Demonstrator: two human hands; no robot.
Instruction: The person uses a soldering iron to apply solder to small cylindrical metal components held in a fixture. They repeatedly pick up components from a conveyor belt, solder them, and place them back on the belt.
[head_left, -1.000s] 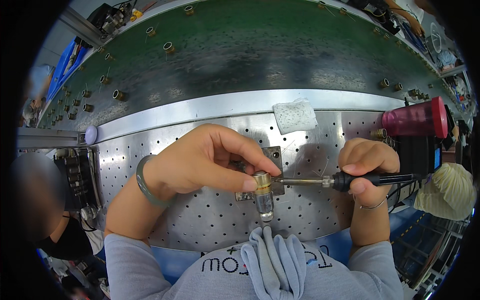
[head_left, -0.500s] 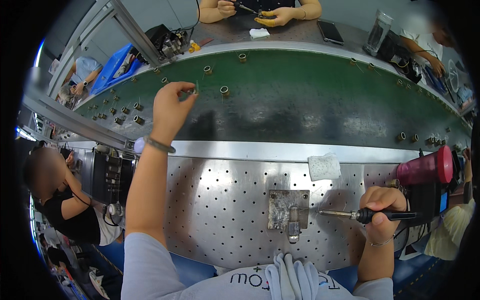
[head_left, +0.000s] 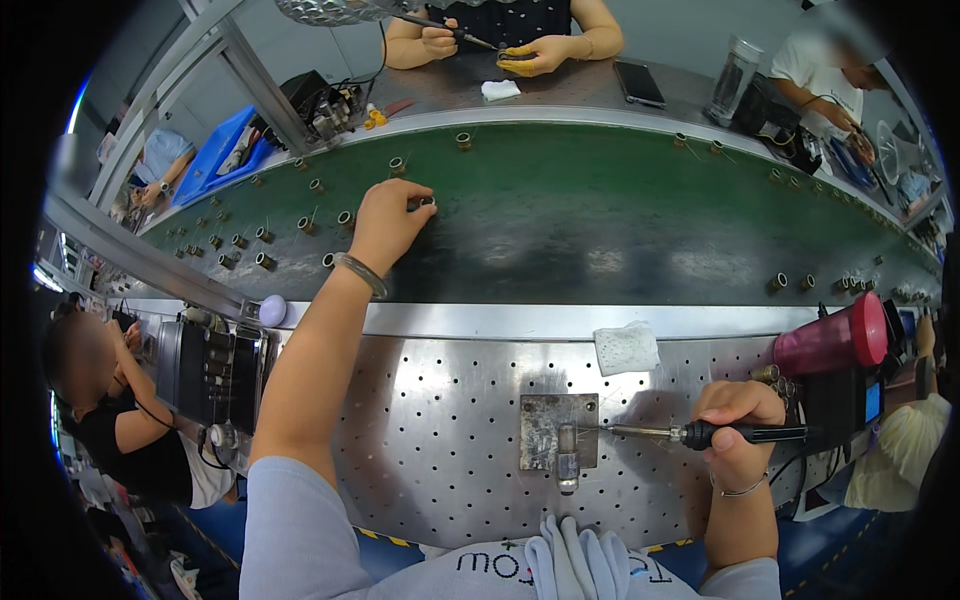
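Note:
My left hand (head_left: 392, 222) reaches over the green conveyor belt (head_left: 560, 215), thumb and fingertips closed around a small metal ring-shaped part (head_left: 428, 202); the fingers partly cover it. Similar small cylindrical parts with thin wires (head_left: 345, 218) stand on the belt beside my wrist. In my right hand (head_left: 742, 415) a soldering iron (head_left: 708, 434) with a black handle lies nearly level, its tip pointing left. That tip is by the right edge of a square metal plate (head_left: 538, 420), on which a short metal cylinder (head_left: 568, 468) lies, overhanging the near edge.
A perforated metal worktop (head_left: 440, 440) spreads before me, with a white pad (head_left: 627, 348) at its far edge. A pink cup (head_left: 830, 335) lies tilted at right by a black device (head_left: 838, 405). Across the belt, a co-worker's hands (head_left: 540, 55) hold a soldering tool.
My left hand has moved right and its fingertips are now at the ring-shaped part that stood apart on the belt. My right hand keeps the soldering iron by the plate. The view has shifted slightly.

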